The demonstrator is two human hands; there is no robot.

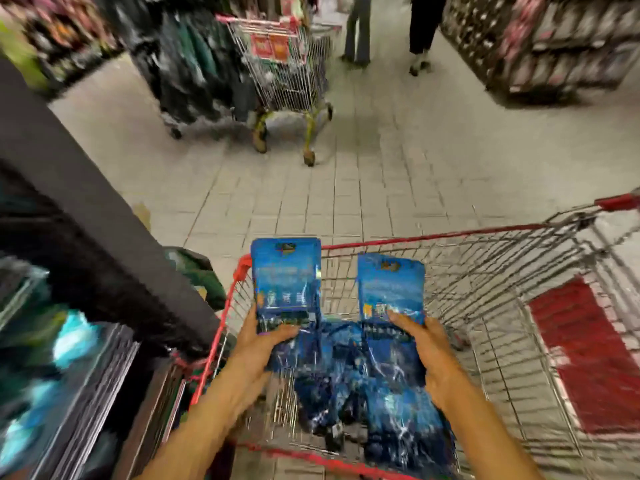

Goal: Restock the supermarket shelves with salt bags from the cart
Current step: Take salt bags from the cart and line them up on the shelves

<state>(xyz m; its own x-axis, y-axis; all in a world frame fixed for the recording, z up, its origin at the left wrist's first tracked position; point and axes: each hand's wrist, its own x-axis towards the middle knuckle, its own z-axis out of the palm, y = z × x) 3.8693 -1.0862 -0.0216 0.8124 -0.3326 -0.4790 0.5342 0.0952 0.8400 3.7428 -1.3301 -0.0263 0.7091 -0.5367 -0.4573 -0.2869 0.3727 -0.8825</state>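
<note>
I stand over a wire cart (491, 306) with a red rim. My left hand (258, 344) grips the lower end of a blue salt bag (285, 278), held upright above the cart's left side. A second blue salt bag (389, 289) is in my right hand (427, 355), also gripped at its lower end and raised above the basket. Several more blue salt bags (349, 382) lie piled in the cart beneath both hands. The picture is blurred by motion.
A dark shelf unit (79, 237) stands close at my left, with blurred turquoise packs (72, 337) below. Another cart (287, 71) is parked ahead beside a clothes rack (187, 64). Two persons' legs (388, 29) stand at the far end of the tiled aisle. More shelves (554, 43) at right.
</note>
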